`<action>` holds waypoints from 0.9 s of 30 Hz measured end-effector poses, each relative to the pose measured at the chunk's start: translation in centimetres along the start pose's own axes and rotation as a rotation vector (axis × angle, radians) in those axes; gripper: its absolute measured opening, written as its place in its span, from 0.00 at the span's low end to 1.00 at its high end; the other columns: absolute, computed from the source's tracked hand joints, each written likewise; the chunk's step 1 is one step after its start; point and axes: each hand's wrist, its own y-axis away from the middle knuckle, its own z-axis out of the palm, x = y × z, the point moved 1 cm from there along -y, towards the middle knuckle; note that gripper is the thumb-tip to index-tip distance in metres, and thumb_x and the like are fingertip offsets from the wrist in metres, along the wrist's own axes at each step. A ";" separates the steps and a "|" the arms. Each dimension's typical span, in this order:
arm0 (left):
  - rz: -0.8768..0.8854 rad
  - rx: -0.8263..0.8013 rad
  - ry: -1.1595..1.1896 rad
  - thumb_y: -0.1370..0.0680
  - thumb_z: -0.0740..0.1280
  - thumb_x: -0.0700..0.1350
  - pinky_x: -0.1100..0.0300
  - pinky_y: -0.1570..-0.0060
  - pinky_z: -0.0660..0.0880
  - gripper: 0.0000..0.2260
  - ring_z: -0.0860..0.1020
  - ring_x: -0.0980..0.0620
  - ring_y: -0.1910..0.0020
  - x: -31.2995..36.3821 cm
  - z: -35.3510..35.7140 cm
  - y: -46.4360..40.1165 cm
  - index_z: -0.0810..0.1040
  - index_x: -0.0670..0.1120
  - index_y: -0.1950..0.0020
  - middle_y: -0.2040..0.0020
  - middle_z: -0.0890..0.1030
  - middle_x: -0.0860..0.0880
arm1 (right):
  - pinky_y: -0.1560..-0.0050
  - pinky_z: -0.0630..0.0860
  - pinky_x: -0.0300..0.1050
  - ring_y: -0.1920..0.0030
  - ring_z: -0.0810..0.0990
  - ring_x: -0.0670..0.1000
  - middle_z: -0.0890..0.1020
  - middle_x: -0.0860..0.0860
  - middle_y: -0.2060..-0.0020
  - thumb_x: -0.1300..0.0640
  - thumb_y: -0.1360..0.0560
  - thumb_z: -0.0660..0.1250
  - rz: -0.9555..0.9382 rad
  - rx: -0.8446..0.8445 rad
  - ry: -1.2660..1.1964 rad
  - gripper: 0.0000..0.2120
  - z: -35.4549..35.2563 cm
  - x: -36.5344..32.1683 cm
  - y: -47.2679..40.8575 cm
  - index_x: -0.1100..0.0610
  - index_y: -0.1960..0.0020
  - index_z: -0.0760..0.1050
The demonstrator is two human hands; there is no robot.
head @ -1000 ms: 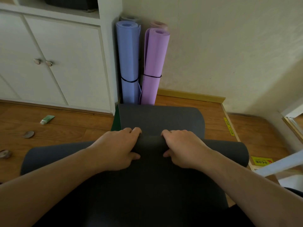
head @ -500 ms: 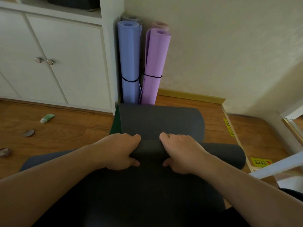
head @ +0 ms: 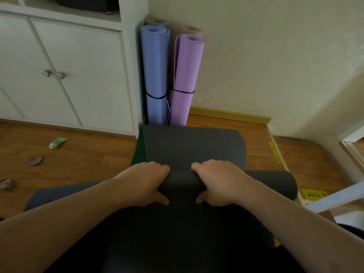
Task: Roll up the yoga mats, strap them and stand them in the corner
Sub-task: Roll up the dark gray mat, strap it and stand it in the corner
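Both hands clamped on the roll of the dark grey yoga mat [head: 183, 183], lying crosswise on the wooden floor [head: 88, 154] in front of the corner. Left hand [head: 143, 184]: fingers curled over the top of the roll, thumb tucked against the near side. Right hand [head: 218, 182]: same wrap, fingers close together, thumb underneath. Unrolled stretch reaching ahead to the upright blue mat [head: 155, 75] and purple mat [head: 186, 79], each bound with a black strap, standing beside the white cabinet [head: 78, 75].

Left hand [head: 144, 184] and right hand [head: 219, 183] apparently curl around the dark mat's roll [head: 182, 182].
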 end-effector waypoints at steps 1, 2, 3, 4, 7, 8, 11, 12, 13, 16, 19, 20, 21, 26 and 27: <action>-0.002 -0.023 0.027 0.25 0.76 0.61 0.64 0.51 0.73 0.20 0.77 0.59 0.50 -0.1 -0.1 -0.1 0.74 0.57 0.38 0.47 0.78 0.58 | 0.46 0.80 0.50 0.44 0.79 0.50 0.77 0.45 0.44 0.40 0.29 0.80 -0.004 0.024 0.055 0.32 0.2 -0.4 0.1 0.46 0.33 0.67; -0.004 -0.046 0.055 0.25 0.76 0.60 0.63 0.49 0.75 0.20 0.78 0.60 0.51 -0.2 -0.1 -0.2 0.74 0.58 0.39 0.48 0.78 0.58 | 0.47 0.79 0.50 0.43 0.78 0.51 0.76 0.46 0.43 0.40 0.30 0.80 -0.003 0.046 0.095 0.36 0.6 -0.8 0.1 0.47 0.31 0.65; -0.005 -0.068 0.077 0.25 0.76 0.60 0.62 0.48 0.76 0.19 0.78 0.60 0.51 -0.2 -0.1 -0.2 0.74 0.58 0.39 0.48 0.78 0.58 | 0.48 0.79 0.50 0.43 0.79 0.51 0.76 0.48 0.42 0.40 0.30 0.81 0.000 0.067 0.111 0.38 0.9 -1.2 0.2 0.49 0.30 0.64; -0.004 -0.085 0.083 0.25 0.76 0.60 0.61 0.46 0.77 0.19 0.78 0.60 0.51 -0.2 -0.1 -0.3 0.74 0.58 0.39 0.49 0.79 0.58 | 0.50 0.78 0.49 0.45 0.79 0.52 0.77 0.49 0.43 0.42 0.29 0.80 -0.001 0.085 0.108 0.36 1.3 -1.4 0.2 0.50 0.31 0.64; 0.002 -0.089 0.035 0.26 0.75 0.62 0.60 0.47 0.77 0.21 0.78 0.59 0.51 -0.3 -0.1 -0.2 0.72 0.58 0.38 0.48 0.78 0.58 | 0.53 0.78 0.47 0.50 0.81 0.51 0.79 0.49 0.48 0.47 0.24 0.77 -0.013 0.065 0.041 0.25 1.9 -1.2 0.2 0.51 0.36 0.67; 0.004 -0.078 0.017 0.26 0.75 0.63 0.60 0.48 0.77 0.22 0.78 0.59 0.51 -0.2 -0.1 -0.2 0.71 0.59 0.39 0.48 0.78 0.58 | 0.52 0.79 0.47 0.50 0.81 0.51 0.79 0.49 0.48 0.48 0.24 0.77 -0.012 0.036 0.006 0.23 1.8 -0.9 0.2 0.51 0.36 0.68; 0.020 -0.026 -0.053 0.28 0.75 0.67 0.59 0.48 0.77 0.26 0.77 0.59 0.50 0.4 0.3 0.1 0.67 0.60 0.38 0.46 0.77 0.58 | 0.51 0.79 0.46 0.50 0.80 0.49 0.79 0.48 0.49 0.49 0.23 0.76 -0.002 -0.039 -0.089 0.20 1.5 -0.5 0.1 0.50 0.37 0.71; 0.029 -0.010 -0.083 0.29 0.75 0.68 0.58 0.47 0.77 0.28 0.76 0.59 0.49 0.7 0.5 0.1 0.66 0.60 0.37 0.45 0.76 0.58 | 0.51 0.79 0.46 0.50 0.80 0.49 0.79 0.48 0.49 0.49 0.23 0.76 -0.002 -0.056 -0.109 0.19 1.4 -0.5 0.1 0.50 0.37 0.72; 0.034 0.000 -0.107 0.30 0.75 0.68 0.57 0.46 0.78 0.30 0.76 0.58 0.48 0.8 0.8 0.1 0.66 0.59 0.36 0.44 0.76 0.58 | 0.50 0.79 0.47 0.50 0.80 0.49 0.79 0.48 0.48 0.49 0.23 0.76 -0.002 -0.072 -0.119 0.18 1.3 -0.5 0.0 0.50 0.37 0.73; 0.030 -0.009 -0.085 0.28 0.76 0.65 0.58 0.45 0.77 0.28 0.76 0.57 0.47 1.0 1.2 -0.1 0.69 0.57 0.35 0.42 0.77 0.57 | 0.46 0.81 0.50 0.49 0.81 0.49 0.80 0.47 0.48 0.48 0.24 0.77 0.003 -0.090 -0.096 0.20 0.9 -0.6 0.0 0.49 0.37 0.73; 0.007 -0.051 -0.020 0.26 0.76 0.62 0.58 0.44 0.77 0.25 0.77 0.56 0.47 0.8 1.1 -0.4 0.71 0.56 0.35 0.43 0.78 0.57 | 0.46 0.81 0.51 0.48 0.80 0.49 0.79 0.47 0.46 0.43 0.26 0.78 0.006 -0.033 0.000 0.27 0.8 -1.0 0.2 0.47 0.34 0.69; -0.003 -0.076 0.012 0.26 0.76 0.61 0.58 0.44 0.77 0.24 0.78 0.57 0.47 0.6 1.0 -0.5 0.72 0.57 0.35 0.44 0.78 0.57 | 0.45 0.80 0.52 0.45 0.80 0.51 0.78 0.47 0.43 0.42 0.28 0.79 0.003 -0.004 0.039 0.32 1.1 -1.3 0.2 0.47 0.32 0.67; -0.010 -0.099 0.044 0.26 0.76 0.60 0.59 0.45 0.77 0.23 0.78 0.57 0.48 0.5 0.9 -0.5 0.73 0.57 0.36 0.45 0.79 0.57 | 0.45 0.80 0.52 0.42 0.79 0.52 0.77 0.48 0.41 0.41 0.30 0.80 0.000 0.027 0.077 0.37 1.4 -1.6 0.3 0.48 0.29 0.64; -0.002 -0.145 0.073 0.26 0.76 0.61 0.63 0.53 0.74 0.21 0.78 0.60 0.53 0.3 0.9 -0.5 0.73 0.59 0.38 0.50 0.79 0.58 | 0.51 0.80 0.51 0.47 0.81 0.55 0.79 0.52 0.45 0.48 0.27 0.79 -0.012 0.071 0.077 0.31 2.7 -2.3 0.4 0.54 0.33 0.65; -0.005 -0.141 0.056 0.26 0.76 0.62 0.63 0.53 0.74 0.22 0.78 0.60 0.53 0.3 1.0 -0.4 0.73 0.59 0.37 0.50 0.79 0.58 | 0.50 0.81 0.51 0.49 0.82 0.54 0.80 0.52 0.47 0.50 0.26 0.79 -0.017 0.062 0.054 0.28 2.8 -2.2 0.4 0.54 0.35 0.66</action>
